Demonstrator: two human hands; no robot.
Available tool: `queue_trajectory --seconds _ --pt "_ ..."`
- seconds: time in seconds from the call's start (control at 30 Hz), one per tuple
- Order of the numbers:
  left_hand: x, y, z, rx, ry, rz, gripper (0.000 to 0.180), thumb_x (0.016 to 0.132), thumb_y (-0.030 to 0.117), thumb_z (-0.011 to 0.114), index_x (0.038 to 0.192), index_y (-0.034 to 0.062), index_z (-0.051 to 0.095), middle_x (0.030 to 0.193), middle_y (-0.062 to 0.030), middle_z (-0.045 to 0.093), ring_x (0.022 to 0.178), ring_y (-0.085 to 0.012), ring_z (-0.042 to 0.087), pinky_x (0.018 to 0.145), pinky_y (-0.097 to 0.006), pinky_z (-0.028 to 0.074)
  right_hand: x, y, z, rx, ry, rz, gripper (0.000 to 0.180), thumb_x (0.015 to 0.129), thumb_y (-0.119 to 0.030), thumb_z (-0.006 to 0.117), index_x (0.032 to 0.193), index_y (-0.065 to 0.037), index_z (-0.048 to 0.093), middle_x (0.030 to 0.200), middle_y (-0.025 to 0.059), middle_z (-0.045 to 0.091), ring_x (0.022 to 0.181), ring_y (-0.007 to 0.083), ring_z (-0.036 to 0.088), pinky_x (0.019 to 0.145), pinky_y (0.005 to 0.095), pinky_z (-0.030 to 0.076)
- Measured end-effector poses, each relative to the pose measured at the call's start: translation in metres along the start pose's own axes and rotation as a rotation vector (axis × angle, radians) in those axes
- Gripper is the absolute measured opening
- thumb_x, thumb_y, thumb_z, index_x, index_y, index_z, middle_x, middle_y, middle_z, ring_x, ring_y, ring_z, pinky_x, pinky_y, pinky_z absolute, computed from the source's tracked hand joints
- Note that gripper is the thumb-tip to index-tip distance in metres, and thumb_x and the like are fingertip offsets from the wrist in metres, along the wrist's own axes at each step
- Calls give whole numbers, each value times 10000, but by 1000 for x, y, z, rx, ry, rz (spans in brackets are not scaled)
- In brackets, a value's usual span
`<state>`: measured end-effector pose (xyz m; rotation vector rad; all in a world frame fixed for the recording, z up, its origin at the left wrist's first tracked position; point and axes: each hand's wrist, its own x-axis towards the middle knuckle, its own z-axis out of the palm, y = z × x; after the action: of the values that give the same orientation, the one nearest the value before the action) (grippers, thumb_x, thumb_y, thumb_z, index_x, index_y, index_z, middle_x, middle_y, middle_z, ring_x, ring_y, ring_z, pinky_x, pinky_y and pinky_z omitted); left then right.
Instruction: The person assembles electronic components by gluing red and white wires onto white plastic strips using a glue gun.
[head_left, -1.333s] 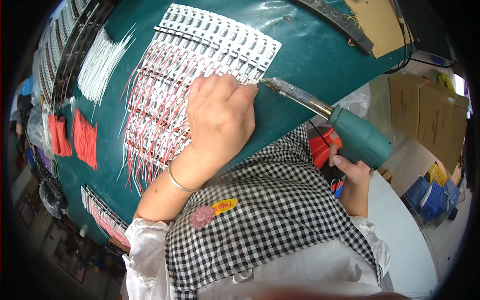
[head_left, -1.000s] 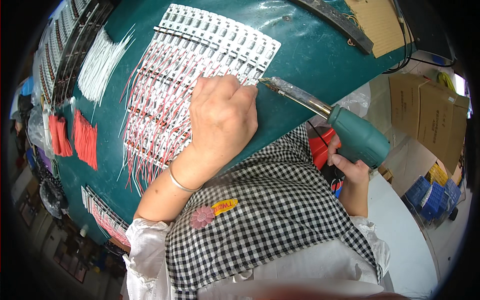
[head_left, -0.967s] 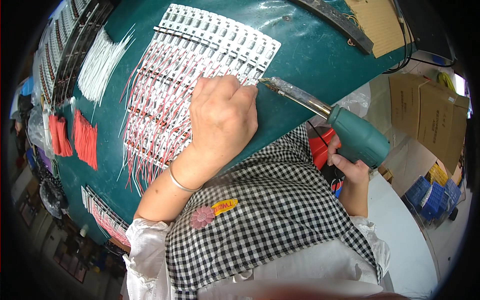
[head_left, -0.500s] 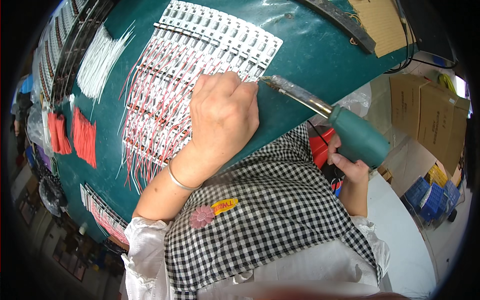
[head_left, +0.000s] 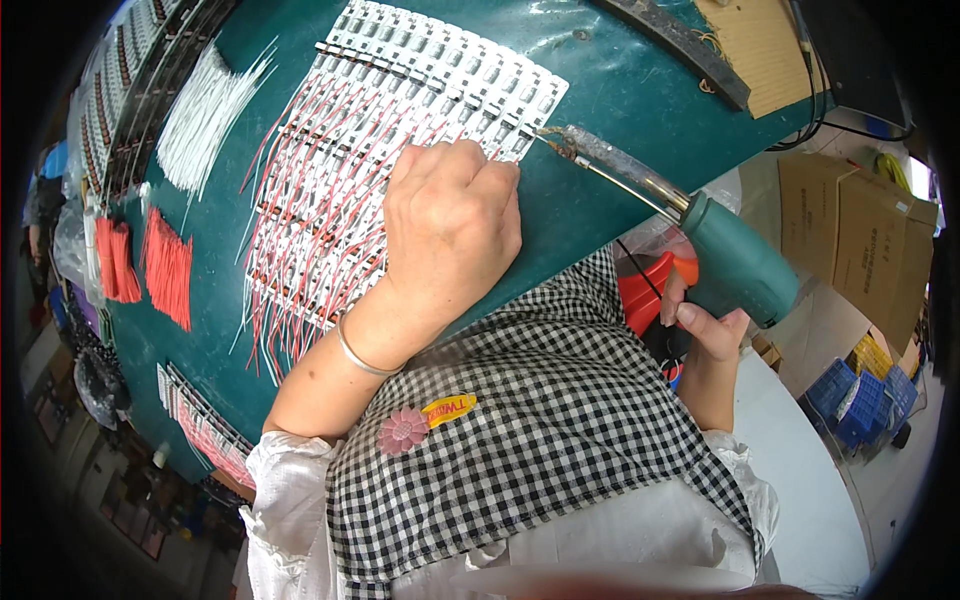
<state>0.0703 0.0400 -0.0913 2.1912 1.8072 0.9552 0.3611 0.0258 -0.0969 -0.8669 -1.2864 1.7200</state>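
Observation:
My right hand grips a green soldering gun, whose long metal tip slants up and left to the right edge of a panel of small white boards. The tip is close above that edge; contact cannot be made out. My left hand lies knuckles-up over the panel's lower right part, fingers curled in. Whatever its fingertips pinch is hidden beneath the hand. Many thin red wires and white ones run across the panel and hang past its near left side.
Loose white wires and red wire bundles lie on the green table at left. Racked boards stand at far left, another wired panel at near left. A dark bar lies at the far edge; cartons stand right.
The soldering gun has shifted up and to the right, its tip now farther from my left hand. My right hand moved slightly right with it; my left hand has barely moved.

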Motion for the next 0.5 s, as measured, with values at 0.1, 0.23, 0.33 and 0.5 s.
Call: queue_trajectory --seconds 0.1,0.23,0.33,0.5 --pt "1 0 -6 13 -42 -13 50 693 55 690 736 54 663 644 -67 512 623 -252 537 622 -372 405 3 -3 6 90 82 72 629 713 33 668 1302 54 447 1235 245 560 652 196 576 548 276 493" --pt "1 -1 -44 -61 -156 -126 95 730 108 732 795 57 685 699 -83 598 661 -274 591 650 -377 457 25 -5 19 -4 153 -7 641 735 -124 687 1270 119 430 728 123 571 525 167 536 477 249 455" --pt "-3 -37 -80 -14 2 -356 127 786 109 724 885 38 687 789 -115 670 719 -283 643 677 -377 504 47 -6 28 -8 54 -102 649 740 -121 676 1294 99 419 748 116 558 608 185 547 532 262 462" --pt "-15 -118 -106 306 -21 -455 184 884 198 624 921 23 668 937 -153 626 919 -327 591 830 -405 463 98 0 55 -74 -22 -261 657 708 -78 659 1305 61 424 827 103 549 852 218 561 955 478 430"
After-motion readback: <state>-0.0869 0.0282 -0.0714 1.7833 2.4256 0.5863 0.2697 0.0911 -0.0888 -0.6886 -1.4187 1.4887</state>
